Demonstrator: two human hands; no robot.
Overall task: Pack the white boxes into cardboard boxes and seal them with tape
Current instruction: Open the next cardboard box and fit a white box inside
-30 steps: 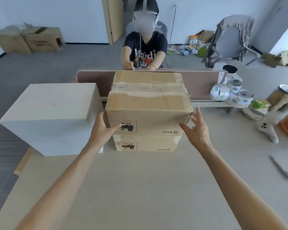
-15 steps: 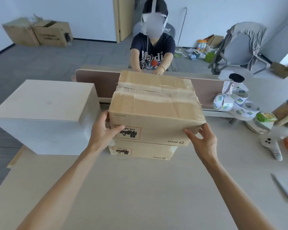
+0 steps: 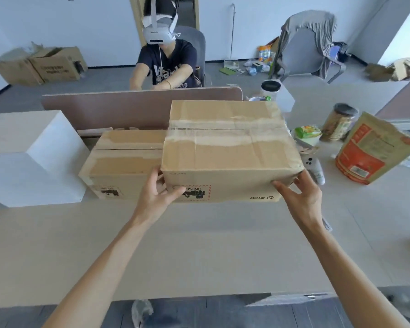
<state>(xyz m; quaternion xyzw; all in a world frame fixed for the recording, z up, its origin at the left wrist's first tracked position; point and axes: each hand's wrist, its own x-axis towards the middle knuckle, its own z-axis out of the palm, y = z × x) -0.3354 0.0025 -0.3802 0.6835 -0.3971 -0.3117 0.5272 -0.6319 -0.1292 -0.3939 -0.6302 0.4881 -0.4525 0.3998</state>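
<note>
I hold a taped cardboard box [image 3: 227,152] with both hands, to the right of a second taped cardboard box [image 3: 126,159] that rests on the table [image 3: 199,252]. My left hand [image 3: 156,197] grips the held box's near left corner. My right hand [image 3: 301,200] grips its near right corner. The held box overlaps the right end of the other one. A large white box [image 3: 26,157] stands at the table's left side.
A brown divider panel [image 3: 137,105] runs behind the boxes, with a seated person wearing a headset beyond it. To the right lie a white controller [image 3: 314,168], an orange paper bag [image 3: 372,150], a jar [image 3: 340,121] and a green-labelled cup [image 3: 307,133].
The top cardboard box has come off the lower box and shifted to the right. Both hands have closed on its near corners and moved with it.
</note>
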